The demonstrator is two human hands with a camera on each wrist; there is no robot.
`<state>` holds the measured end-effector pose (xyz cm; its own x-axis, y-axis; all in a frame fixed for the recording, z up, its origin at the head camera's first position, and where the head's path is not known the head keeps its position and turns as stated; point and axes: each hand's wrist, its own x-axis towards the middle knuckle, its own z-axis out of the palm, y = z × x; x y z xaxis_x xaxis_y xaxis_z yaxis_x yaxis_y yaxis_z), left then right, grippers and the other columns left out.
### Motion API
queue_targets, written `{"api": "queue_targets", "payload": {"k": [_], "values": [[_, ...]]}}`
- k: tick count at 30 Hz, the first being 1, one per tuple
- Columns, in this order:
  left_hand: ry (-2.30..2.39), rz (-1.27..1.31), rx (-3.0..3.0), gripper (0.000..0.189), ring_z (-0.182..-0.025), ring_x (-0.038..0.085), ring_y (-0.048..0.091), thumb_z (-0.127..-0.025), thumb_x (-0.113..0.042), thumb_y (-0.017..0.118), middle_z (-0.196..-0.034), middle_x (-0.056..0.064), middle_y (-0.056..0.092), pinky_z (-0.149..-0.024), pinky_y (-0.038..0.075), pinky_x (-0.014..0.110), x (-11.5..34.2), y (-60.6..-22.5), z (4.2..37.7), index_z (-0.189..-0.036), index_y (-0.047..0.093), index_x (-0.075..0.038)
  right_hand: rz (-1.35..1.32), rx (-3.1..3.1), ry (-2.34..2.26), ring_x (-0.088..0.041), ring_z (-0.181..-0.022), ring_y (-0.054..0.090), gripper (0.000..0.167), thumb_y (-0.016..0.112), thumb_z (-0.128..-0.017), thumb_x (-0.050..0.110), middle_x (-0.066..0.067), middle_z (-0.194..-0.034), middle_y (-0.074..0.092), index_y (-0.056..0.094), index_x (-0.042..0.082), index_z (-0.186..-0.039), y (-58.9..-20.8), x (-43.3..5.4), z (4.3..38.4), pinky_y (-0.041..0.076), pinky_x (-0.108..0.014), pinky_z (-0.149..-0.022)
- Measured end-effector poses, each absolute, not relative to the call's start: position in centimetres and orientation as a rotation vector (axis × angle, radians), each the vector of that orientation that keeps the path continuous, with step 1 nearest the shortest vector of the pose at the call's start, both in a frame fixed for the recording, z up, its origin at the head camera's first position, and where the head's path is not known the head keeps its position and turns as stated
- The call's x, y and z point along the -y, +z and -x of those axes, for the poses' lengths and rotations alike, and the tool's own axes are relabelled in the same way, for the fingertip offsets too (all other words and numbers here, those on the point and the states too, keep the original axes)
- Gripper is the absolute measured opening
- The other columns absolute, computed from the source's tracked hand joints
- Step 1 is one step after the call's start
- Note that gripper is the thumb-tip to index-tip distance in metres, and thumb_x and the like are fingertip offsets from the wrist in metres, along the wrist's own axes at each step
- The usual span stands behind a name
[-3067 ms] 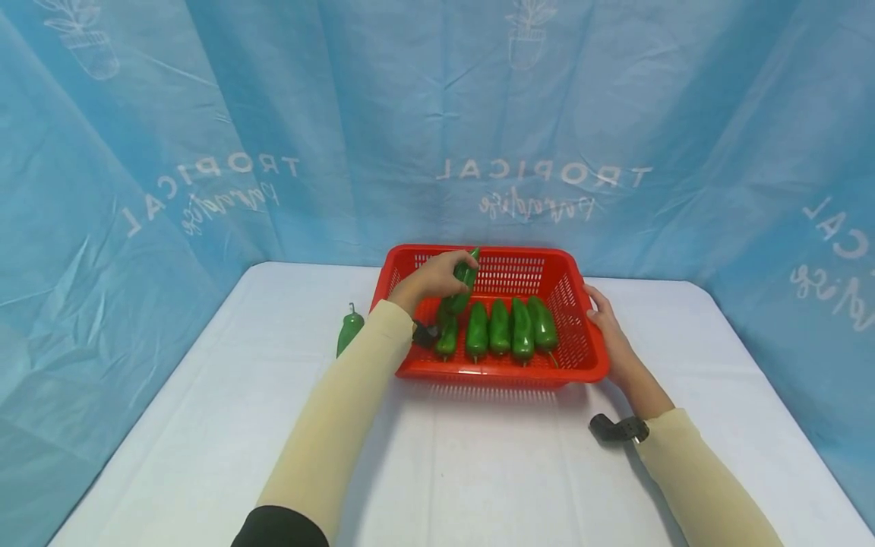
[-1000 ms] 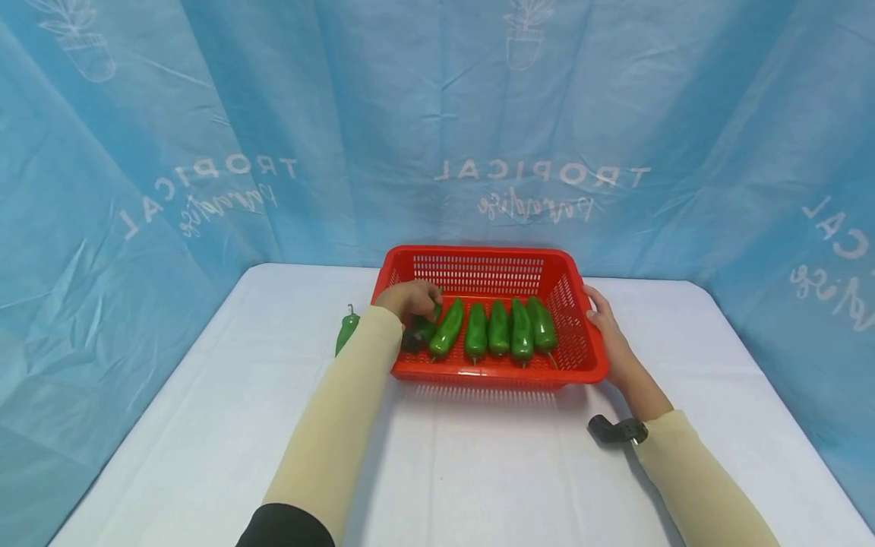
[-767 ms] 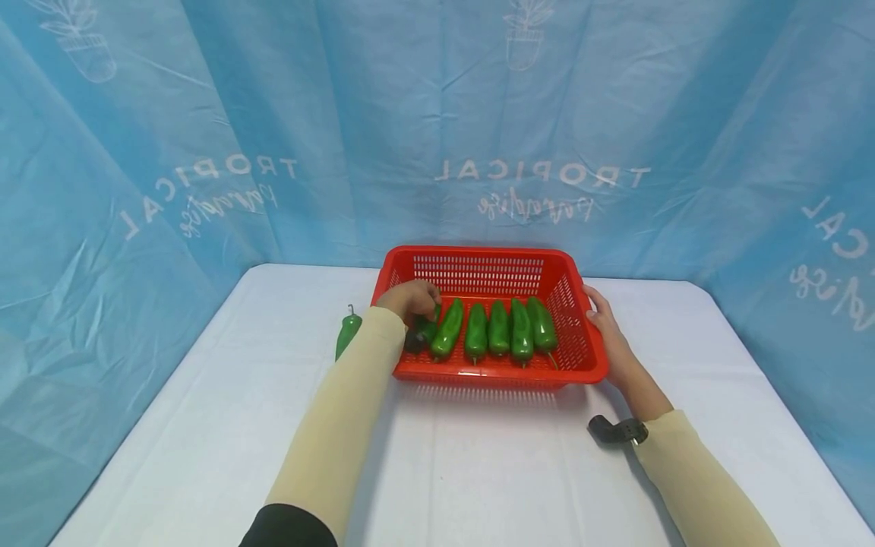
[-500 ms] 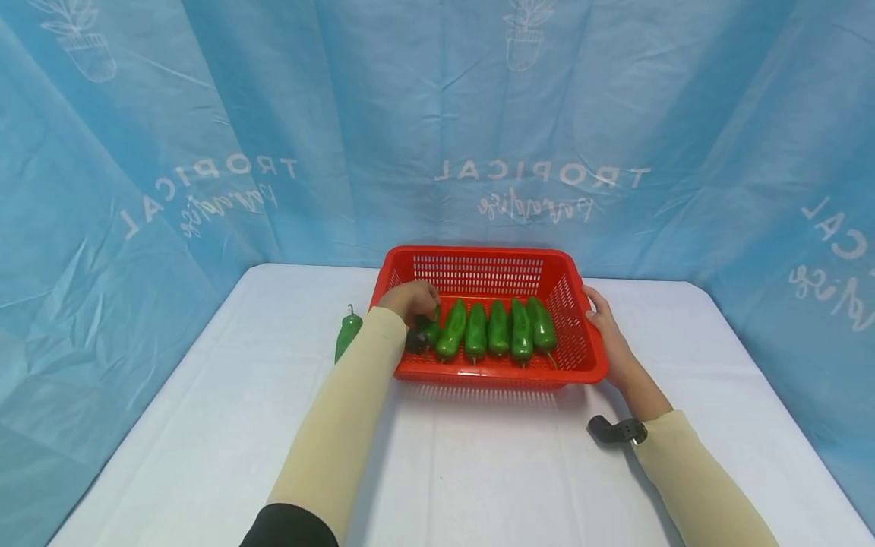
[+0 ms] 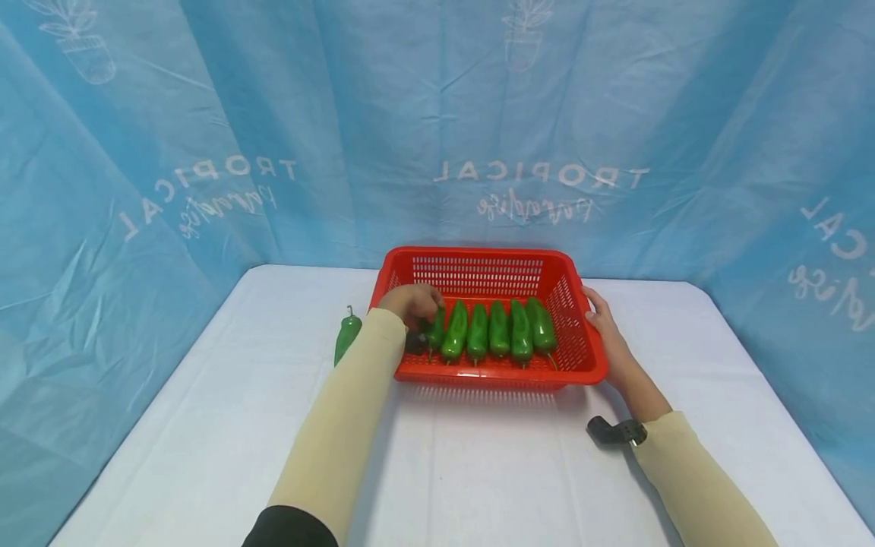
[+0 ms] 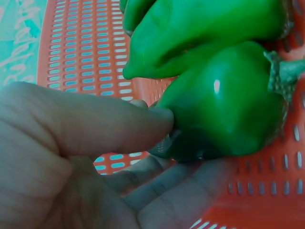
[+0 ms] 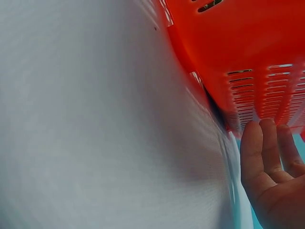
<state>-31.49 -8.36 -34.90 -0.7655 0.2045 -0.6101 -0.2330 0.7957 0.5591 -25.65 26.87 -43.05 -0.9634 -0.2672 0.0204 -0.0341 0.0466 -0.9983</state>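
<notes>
Inside the red plastic basket [image 5: 492, 374], my left hand [image 5: 413, 301] pinches the leftmost green pepper [image 6: 219, 105] near its tapered end. In the left wrist view the thumb lies on top and the other fingers reach underneath; the stem points away from the hand. Several more green peppers [image 5: 498, 330] lie side by side in a row to the right, stems toward the near side. My right hand [image 5: 611, 330] touches the outside of the basket's right end. In the right wrist view its nearly straight fingers [image 7: 252, 148] rest against the slotted wall; its thumb is out of that view.
Another green pepper [image 5: 347, 334] lies on the white tablecloth [image 5: 506, 471] left of the basket, partly hidden by the left sleeve [image 5: 342, 410]. A blue printed curtain [image 5: 437, 114] hangs behind the table and along both sides.
My left hand set one pepper down in the row, then moved left onto the leftmost one. Those two peppers have straightened and shifted rightward against the others. The right hand stays at the basket.
</notes>
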Motion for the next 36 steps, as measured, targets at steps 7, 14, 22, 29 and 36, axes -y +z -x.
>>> {"api": "queue_targets", "payload": {"k": [7,14,22,29,36], "values": [[0.898,0.035,-2.263,0.044,-0.113,0.029,0.061,-0.089,0.004,0.055,-0.128,0.012,0.055,-0.097,0.056,0.045,8.3,-35.2,31.4,-0.132,0.054,-0.007,0.315,-2.149,-2.030,-0.004,-0.115,0.056,0.058,0.034,-0.106,0.029,0.007,-0.140,0.039,0.008,0.035,-0.157,-43.0,-26.6,25.5,0.058,-0.022,-0.084],[0.889,0.032,-2.281,0.050,-0.114,0.030,0.062,-0.091,-0.002,0.060,-0.132,0.013,0.055,-0.099,0.055,0.047,8.1,-35.0,31.4,-0.140,0.051,-0.009,0.333,-2.157,-2.038,-0.005,-0.116,0.056,0.057,0.034,-0.106,0.029,0.005,-0.141,0.039,0.009,0.034,-0.157,-42.9,-26.7,25.5,0.058,-0.022,-0.084],[0.860,0.065,-2.253,0.069,-0.123,0.031,0.055,-0.091,-0.006,0.060,-0.144,0.013,0.047,-0.104,0.051,0.049,7.9,-34.9,31.5,-0.155,0.035,-0.019,0.324,-2.157,-2.034,-0.003,-0.114,0.059,0.058,0.035,-0.106,0.031,-0.004,-0.145,0.037,0.008,0.032,-0.157,-43.1,-26.6,25.4,0.058,-0.022,-0.085],[0.537,-0.068,-2.395,0.071,-0.136,0.027,0.046,-0.092,-0.024,0.061,-0.153,0.009,0.043,-0.112,0.044,0.049,8.4,-33.2,30.9,-0.157,0.031,-0.020,0.330,-2.141,-2.043,-0.003,-0.115,0.059,0.058,0.035,-0.106,0.034,-0.006,-0.147,0.036,0.008,0.034,-0.157,-43.1,-26.4,25.4,0.058,-0.022,-0.085],[0.384,-0.423,-2.568,0.059,-0.146,0.026,0.037,-0.096,-0.027,0.056,-0.157,0.007,0.041,-0.121,0.032,0.047,9.7,-30.1,29.4,-0.151,0.041,-0.012,0.331,-2.139,-2.049,-0.004,-0.114,0.058,0.057,0.034,-0.106,0.032,0.002,-0.142,0.039,0.009,0.034,-0.157,-42.8,-26.5,25.4,0.058,-0.022,-0.085]]}}
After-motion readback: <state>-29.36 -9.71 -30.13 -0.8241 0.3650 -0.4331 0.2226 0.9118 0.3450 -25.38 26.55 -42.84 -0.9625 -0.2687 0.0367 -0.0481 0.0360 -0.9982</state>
